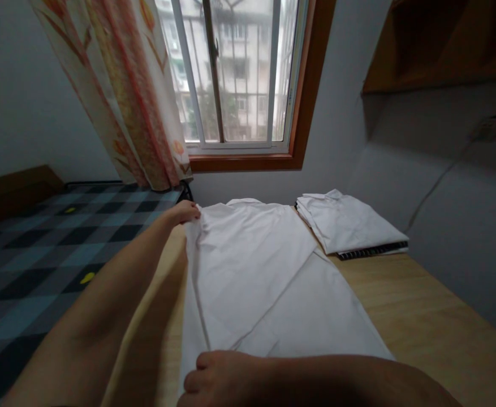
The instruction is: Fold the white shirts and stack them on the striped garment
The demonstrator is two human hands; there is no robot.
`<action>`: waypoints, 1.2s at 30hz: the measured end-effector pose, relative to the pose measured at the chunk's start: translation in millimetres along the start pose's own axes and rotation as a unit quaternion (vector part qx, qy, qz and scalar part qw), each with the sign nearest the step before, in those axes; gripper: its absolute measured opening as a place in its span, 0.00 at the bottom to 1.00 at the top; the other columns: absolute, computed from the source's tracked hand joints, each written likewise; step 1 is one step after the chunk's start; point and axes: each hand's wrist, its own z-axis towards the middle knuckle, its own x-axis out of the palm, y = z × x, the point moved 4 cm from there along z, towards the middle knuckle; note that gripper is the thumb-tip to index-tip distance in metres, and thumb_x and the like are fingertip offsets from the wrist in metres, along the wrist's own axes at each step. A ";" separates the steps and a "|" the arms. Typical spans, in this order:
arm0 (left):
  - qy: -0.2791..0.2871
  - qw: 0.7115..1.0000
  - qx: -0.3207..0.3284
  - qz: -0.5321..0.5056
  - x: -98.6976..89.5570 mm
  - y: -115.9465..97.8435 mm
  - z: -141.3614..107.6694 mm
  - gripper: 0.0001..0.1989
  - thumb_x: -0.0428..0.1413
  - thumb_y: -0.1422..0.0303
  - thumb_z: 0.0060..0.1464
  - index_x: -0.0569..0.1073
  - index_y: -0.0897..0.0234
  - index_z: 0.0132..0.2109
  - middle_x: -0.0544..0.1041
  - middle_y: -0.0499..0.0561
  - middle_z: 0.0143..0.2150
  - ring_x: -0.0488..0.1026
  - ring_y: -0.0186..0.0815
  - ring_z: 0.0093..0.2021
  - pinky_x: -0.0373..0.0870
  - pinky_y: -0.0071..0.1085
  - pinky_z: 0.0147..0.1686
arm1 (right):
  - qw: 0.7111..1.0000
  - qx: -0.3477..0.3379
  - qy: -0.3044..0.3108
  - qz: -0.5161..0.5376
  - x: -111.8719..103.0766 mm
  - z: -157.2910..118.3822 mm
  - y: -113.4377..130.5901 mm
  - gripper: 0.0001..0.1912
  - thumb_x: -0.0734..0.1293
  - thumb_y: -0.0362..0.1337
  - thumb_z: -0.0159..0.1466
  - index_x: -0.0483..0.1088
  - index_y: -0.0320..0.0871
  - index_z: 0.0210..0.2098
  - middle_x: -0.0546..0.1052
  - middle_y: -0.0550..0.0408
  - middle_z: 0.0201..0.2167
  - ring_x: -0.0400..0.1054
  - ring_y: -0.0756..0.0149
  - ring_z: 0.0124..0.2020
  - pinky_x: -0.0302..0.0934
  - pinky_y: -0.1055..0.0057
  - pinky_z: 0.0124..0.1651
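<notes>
A white shirt (260,282) lies spread on the wooden table (404,299), with one part folded diagonally across its body. My left hand (185,212), its fingers closed, pinches the shirt's far left corner. Near the bottom of the view, my right hand (218,380) is closed on the shirt's near left edge, its forearm crossing the lower part of the cloth. Between the two hands runs a long crease along the left side.
Folded white clothing (349,223) with a dark striped edge lies at the table's back right. A checked bed (61,243) is on the left. Behind are a curtain (133,90) and a window (239,73); a wooden shelf (443,45) hangs upper right.
</notes>
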 end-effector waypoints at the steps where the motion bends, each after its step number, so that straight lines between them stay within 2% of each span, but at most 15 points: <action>1: 0.001 1.000 0.009 0.002 3.0 -12.3 -0.4 0.07 0.58 0.74 0.39 0.74 0.68 0.32 0.69 0.45 0.21 0.64 0.29 0.19 0.60 0.23 0.18 | 1.000 0.010 0.001 -0.005 -3.1 -5.2 1.2 0.03 0.64 0.38 0.67 0.68 0.48 0.36 0.74 0.62 0.28 0.68 0.69 0.32 0.59 0.71 0.30; 4: 0.006 0.999 0.032 0.011 19.6 -48.3 -1.0 0.10 0.58 0.74 0.40 0.76 0.69 0.35 0.73 0.48 0.24 0.67 0.30 0.21 0.63 0.23 0.20 | 0.999 0.030 0.013 -0.017 -11.4 -18.9 5.5 0.08 0.62 0.40 0.69 0.65 0.47 0.33 0.72 0.61 0.26 0.66 0.71 0.29 0.57 0.72 0.28; 9: 0.017 0.997 0.057 0.045 66.2 -95.1 1.5 0.13 0.58 0.74 0.40 0.78 0.71 0.37 0.78 0.56 0.30 0.75 0.38 0.28 0.70 0.27 0.27 | 0.999 0.048 0.002 -0.019 -16.7 -41.6 12.3 0.12 0.59 0.42 0.71 0.63 0.46 0.32 0.71 0.62 0.26 0.64 0.72 0.28 0.54 0.72 0.27; 12: 0.015 0.995 0.067 0.068 93.7 -109.3 2.4 0.14 0.58 0.76 0.40 0.79 0.72 0.38 0.80 0.61 0.33 0.77 0.43 0.36 0.72 0.29 0.34 | 0.997 0.069 -0.007 -0.024 -11.9 -55.4 12.9 0.14 0.59 0.43 0.71 0.61 0.46 0.30 0.69 0.62 0.24 0.61 0.72 0.26 0.53 0.72 0.27; 15: 0.009 0.994 0.072 0.081 115.7 -112.4 2.0 0.15 0.57 0.76 0.41 0.79 0.71 0.40 0.80 0.65 0.40 0.77 0.46 0.43 0.72 0.30 0.39 | 0.996 0.084 -0.013 -0.028 -6.7 -68.4 12.9 0.14 0.59 0.41 0.71 0.59 0.45 0.29 0.66 0.63 0.22 0.58 0.72 0.24 0.50 0.71 0.26; 18: 0.004 0.994 0.076 0.082 132.6 -108.5 0.8 0.15 0.58 0.74 0.43 0.78 0.69 0.41 0.79 0.65 0.44 0.77 0.47 0.45 0.71 0.31 0.40 | 0.995 0.095 -0.012 -0.032 -3.9 -79.0 13.8 0.13 0.60 0.40 0.70 0.60 0.45 0.29 0.65 0.63 0.22 0.58 0.72 0.24 0.50 0.71 0.26; 21: -0.005 0.993 0.089 0.075 142.5 -103.6 -2.9 0.12 0.58 0.68 0.47 0.78 0.66 0.41 0.80 0.60 0.42 0.77 0.44 0.43 0.71 0.31 0.40 | 0.995 0.093 -0.017 -0.026 -1.1 -84.3 16.5 0.13 0.60 0.39 0.70 0.60 0.45 0.29 0.65 0.64 0.22 0.59 0.72 0.25 0.50 0.71 0.26; 24: -0.027 0.990 0.124 0.062 142.5 -98.9 -13.4 0.14 0.54 0.60 0.55 0.77 0.63 0.42 0.81 0.55 0.40 0.77 0.40 0.42 0.70 0.30 0.41 | 0.995 0.099 -0.017 -0.020 3.9 -84.2 19.4 0.15 0.60 0.40 0.71 0.59 0.45 0.28 0.66 0.63 0.21 0.60 0.72 0.26 0.51 0.71 0.27; 27: -0.056 0.983 0.168 0.055 134.7 -88.1 -30.6 0.16 0.50 0.58 0.59 0.76 0.62 0.45 0.80 0.54 0.43 0.75 0.39 0.46 0.69 0.30 0.46 | 0.996 0.093 -0.003 -0.009 6.7 -82.0 23.1 0.15 0.60 0.41 0.71 0.59 0.45 0.27 0.67 0.63 0.22 0.61 0.73 0.26 0.52 0.72 0.29; 32: -0.107 0.968 0.220 0.063 120.8 -47.3 -51.2 0.21 0.47 0.59 0.61 0.72 0.65 0.55 0.72 0.58 0.58 0.67 0.43 0.59 0.61 0.37 0.59 | 0.996 0.087 0.008 0.012 1.8 -83.0 25.5 0.16 0.60 0.41 0.71 0.60 0.44 0.27 0.68 0.63 0.22 0.61 0.73 0.26 0.53 0.73 0.30; 34: -0.093 0.966 0.233 0.067 121.7 -27.6 -53.5 0.25 0.46 0.57 0.61 0.68 0.66 0.59 0.69 0.60 0.62 0.63 0.44 0.63 0.58 0.38 0.62 | 0.996 0.086 0.017 0.032 1.3 -84.8 25.0 0.15 0.60 0.40 0.71 0.60 0.44 0.27 0.67 0.63 0.22 0.60 0.73 0.26 0.53 0.73 0.31; 36: -0.050 0.965 0.242 0.087 127.1 -10.0 -55.4 0.29 0.45 0.54 0.61 0.64 0.68 0.63 0.63 0.62 0.66 0.57 0.46 0.67 0.54 0.39 0.64 | 0.995 0.083 0.025 0.058 2.2 -86.6 24.4 0.15 0.60 0.41 0.71 0.60 0.44 0.27 0.66 0.64 0.22 0.59 0.73 0.26 0.54 0.74 0.32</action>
